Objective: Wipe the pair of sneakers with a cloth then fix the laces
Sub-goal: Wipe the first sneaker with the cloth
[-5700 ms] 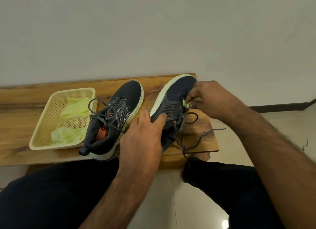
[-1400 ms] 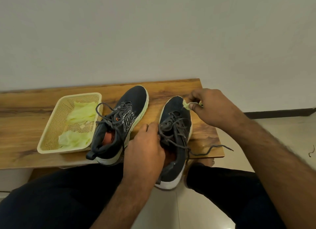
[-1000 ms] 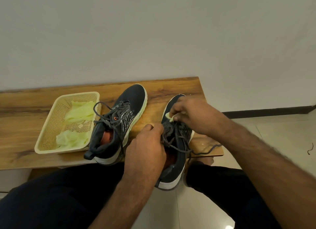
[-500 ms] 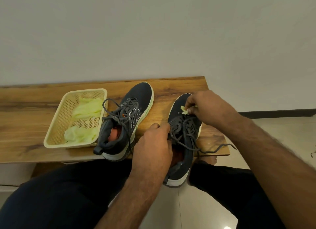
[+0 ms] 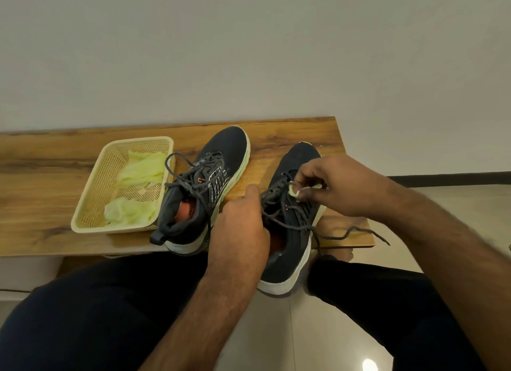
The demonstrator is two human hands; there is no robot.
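Note:
Two dark grey sneakers with white soles sit on a wooden bench (image 5: 55, 177). The left sneaker (image 5: 204, 188) lies beside the basket, its laces loose. The right sneaker (image 5: 290, 224) hangs half over the bench's front edge. My left hand (image 5: 237, 226) grips this shoe at its collar. My right hand (image 5: 331, 185) pinches a small pale green cloth (image 5: 294, 190) against the laced part of the shoe. One loose lace (image 5: 351, 233) trails to the right over the edge.
A cream plastic basket (image 5: 91, 199) at the bench's left holds more pale green cloths (image 5: 130, 210). A plain wall stands behind the bench. My dark-trousered legs and a bare foot (image 5: 337, 253) are below, on a tiled floor.
My right hand with the cloth moved from the shoe's toe back down onto the laces. The right sneaker, held tilted up 5.7 s ago, now lies flat. My left hand keeps its hold.

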